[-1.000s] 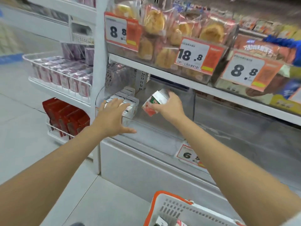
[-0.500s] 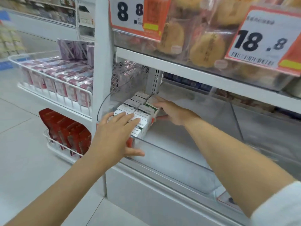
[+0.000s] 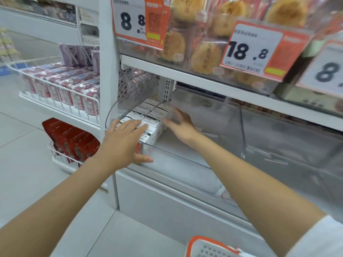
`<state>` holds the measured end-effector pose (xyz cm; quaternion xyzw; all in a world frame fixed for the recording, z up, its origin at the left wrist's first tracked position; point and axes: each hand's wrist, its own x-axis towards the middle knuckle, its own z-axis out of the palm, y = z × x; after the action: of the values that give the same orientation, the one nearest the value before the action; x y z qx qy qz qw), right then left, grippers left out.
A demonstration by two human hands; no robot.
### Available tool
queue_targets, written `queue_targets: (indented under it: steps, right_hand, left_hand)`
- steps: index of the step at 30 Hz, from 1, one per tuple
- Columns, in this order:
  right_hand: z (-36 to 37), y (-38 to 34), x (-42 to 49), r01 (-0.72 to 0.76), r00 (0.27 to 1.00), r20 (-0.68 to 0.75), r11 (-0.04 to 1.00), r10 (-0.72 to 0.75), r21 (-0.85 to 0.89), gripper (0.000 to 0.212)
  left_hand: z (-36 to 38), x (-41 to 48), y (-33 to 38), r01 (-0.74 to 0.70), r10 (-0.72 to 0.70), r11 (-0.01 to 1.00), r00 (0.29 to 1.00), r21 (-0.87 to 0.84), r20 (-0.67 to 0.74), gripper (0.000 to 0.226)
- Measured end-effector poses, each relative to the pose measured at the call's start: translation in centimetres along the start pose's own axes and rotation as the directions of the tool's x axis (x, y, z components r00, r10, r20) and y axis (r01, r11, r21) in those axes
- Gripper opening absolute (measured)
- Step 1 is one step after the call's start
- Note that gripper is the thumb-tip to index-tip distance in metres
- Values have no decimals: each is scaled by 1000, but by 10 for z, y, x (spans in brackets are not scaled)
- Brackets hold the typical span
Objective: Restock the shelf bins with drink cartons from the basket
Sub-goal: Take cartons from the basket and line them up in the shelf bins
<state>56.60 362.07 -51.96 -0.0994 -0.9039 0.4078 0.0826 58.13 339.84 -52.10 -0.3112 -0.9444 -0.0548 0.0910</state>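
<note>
Filling the left corner of the clear shelf bin (image 3: 185, 165), the drink cartons (image 3: 148, 113) stand above pale floor tiles (image 3: 27, 164). On top lies the left hand (image 3: 122, 143), straight-fingered; the right hand (image 3: 182, 125), fingers spread, touches their side.

Clear shelf bin (image 3: 185, 173) carried under upper shelf (image 3: 194, 78), split by clear divider (image 3: 242, 130). Drink cartons (image 3: 148, 115) stood upright in two rows at bin's left end, against left wall. Upper shelf loaded with bagged pastries (image 3: 202, 56); price tags (image 3: 254, 51) hung on front edge. Wire rack (image 3: 55, 101) at shelf's left side filled with pink cartons (image 3: 61, 89). Red packs (image 3: 74, 140) held in lower wire rack (image 3: 61, 156). Orange-rimmed basket (image 3: 209, 247) seen low over floor (image 3: 27, 173).
</note>
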Motion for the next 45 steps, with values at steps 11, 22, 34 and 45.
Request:
queue_targets:
  steps: [11,22,34,45]
  right_hand:
    - [-60,36,-234,203,978,38,895,-205,-396,30]
    - [-27,290,-422,-447,764,368,846,531,-293,38]
    - [21,334,-418,-202,733,475,822,487,-532,78]
    - [-49,269,-398,-662,727,521,658,447,359,58]
  left_hand:
    - [-8,-92,131,9,17,941,997,-339,73,46]
    - [130,-210,249,301,87,784,812,-542,577,33]
    - [159,-213,265,393,102,734,743,-554,661,27]
    - [157,-213,290,781,169,162,580,-603,797,57]
